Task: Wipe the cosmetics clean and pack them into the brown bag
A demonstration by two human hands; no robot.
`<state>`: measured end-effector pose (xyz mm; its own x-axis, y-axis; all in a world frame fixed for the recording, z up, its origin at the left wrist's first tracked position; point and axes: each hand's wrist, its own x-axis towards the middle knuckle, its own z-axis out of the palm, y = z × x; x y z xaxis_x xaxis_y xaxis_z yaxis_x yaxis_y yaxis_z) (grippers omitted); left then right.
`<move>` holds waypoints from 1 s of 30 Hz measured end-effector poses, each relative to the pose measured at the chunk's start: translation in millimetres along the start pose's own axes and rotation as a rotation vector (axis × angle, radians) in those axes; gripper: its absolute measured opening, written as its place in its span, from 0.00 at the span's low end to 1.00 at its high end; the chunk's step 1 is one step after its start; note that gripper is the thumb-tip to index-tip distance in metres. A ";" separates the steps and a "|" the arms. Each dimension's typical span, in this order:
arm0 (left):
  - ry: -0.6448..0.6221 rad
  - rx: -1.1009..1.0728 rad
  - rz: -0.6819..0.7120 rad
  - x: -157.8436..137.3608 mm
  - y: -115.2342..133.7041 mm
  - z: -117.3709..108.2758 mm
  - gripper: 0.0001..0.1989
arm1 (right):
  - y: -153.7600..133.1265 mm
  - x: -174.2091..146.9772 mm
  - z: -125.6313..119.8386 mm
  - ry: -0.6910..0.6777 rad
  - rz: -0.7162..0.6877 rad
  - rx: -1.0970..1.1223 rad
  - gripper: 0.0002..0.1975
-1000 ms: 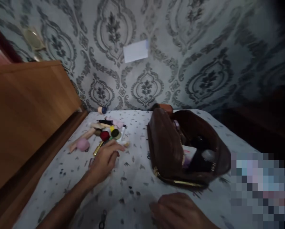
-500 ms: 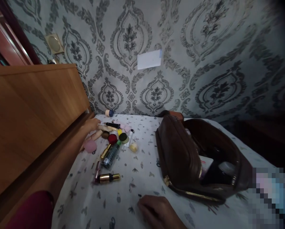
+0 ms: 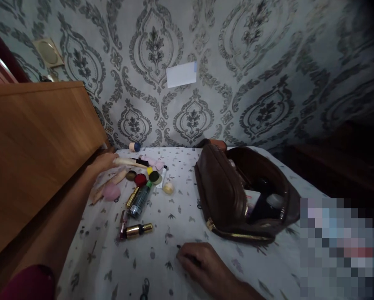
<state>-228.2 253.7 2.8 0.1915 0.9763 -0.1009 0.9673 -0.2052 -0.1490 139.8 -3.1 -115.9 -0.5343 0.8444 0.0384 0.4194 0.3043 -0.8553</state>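
My left hand (image 3: pixel 104 161) reaches to the far left of the cloth, with its fingers closed around the near end of a slim cream-coloured tube (image 3: pixel 126 162). Beside it lie a black tube (image 3: pixel 141 162), a pink tube (image 3: pixel 155 163) and a long beige stick (image 3: pixel 110 183). A pink makeup sponge (image 3: pixel 111 192) sits below the hand. Curled in a loose fist, my right hand (image 3: pixel 202 263) rests on the cloth near the front; nothing shows in it. A brown toiletry bag (image 3: pixel 219 183) stands unzipped beyond it, with several items inside.
Small jars, including a red one (image 3: pixel 140 180), a green-capped bottle (image 3: pixel 140 202) and a gold-capped bottle (image 3: pixel 139 230) lie on the patterned cloth (image 3: pixel 174 208). A wooden cabinet (image 3: pixel 43 137) borders the left side, and a papered wall (image 3: pixel 202 41) stands behind.
The view has shifted, so things appear further left. My left hand has drawn the cream-coloured tube a little leftward among the cosmetics. My right hand stays in its loose fist on the cloth.
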 end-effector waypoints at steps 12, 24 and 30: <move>0.393 -0.316 0.383 -166.0 164.1 51.7 0.21 | -7.9 -8.4 1.4 0.076 0.127 1.196 0.36; 0.371 -0.024 0.551 -197.0 222.9 83.9 0.19 | 7.3 -23.3 -0.9 0.161 0.175 1.365 0.35; 0.476 -0.015 0.576 -191.9 250.4 74.9 0.29 | 7.7 -22.8 1.2 0.223 0.172 1.316 0.32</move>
<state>-35.1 9.8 -88.8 0.7164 0.6399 0.2780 0.6939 -0.6952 -0.1877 154.4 -20.6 -123.9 -0.3643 0.9201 -0.1442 -0.6097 -0.3527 -0.7099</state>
